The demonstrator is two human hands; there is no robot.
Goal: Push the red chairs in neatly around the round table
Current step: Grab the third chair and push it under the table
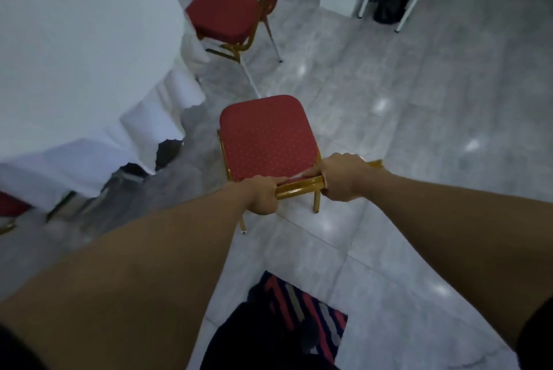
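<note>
- Grey tile floor (419,100), white-clothed round tabletop (74,40) at left
- left hand (261,194) and right hand (344,178) both grasping near red chair (266,139) top rail
- second red chair (224,13) beside tabletop

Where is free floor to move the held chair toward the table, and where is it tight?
Free: floor between held chair and tablecloth, and right of both chairs. Tight: second chair sits against the cloth.

Both bare arms reach forward and down, almost straight. The left hand (261,194) is closed in a fist, knuckles up, thumb side inward. The right hand (344,176) is also closed, slightly further forward, its fingers curled under.
</note>
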